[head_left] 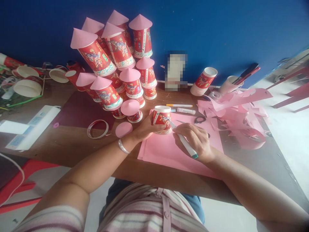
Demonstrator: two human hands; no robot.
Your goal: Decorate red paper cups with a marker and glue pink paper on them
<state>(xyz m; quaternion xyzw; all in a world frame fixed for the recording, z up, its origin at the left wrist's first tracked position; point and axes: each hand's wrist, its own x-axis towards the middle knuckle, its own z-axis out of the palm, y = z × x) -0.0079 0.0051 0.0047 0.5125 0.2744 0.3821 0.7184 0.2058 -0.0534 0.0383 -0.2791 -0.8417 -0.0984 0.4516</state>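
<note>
Paper cup (pixel 161 120): red, within left fingers
Left hand (pixel 146 127): curled round cup
Right hand (pixel 193 138): closed on marker (pixel 188 148)
Pink sheets (pixel 164 155): below fingers

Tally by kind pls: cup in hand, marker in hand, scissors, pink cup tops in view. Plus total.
Cup in left hand: 1
Marker in right hand: 1
Scissors: 1
Pink cup tops, visible: 10
Total: 13

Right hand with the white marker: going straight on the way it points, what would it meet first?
Likely the red cup in the left hand. The white marker in the right hand points at its side, tip at or very near the surface; contact is hard to tell.
</note>
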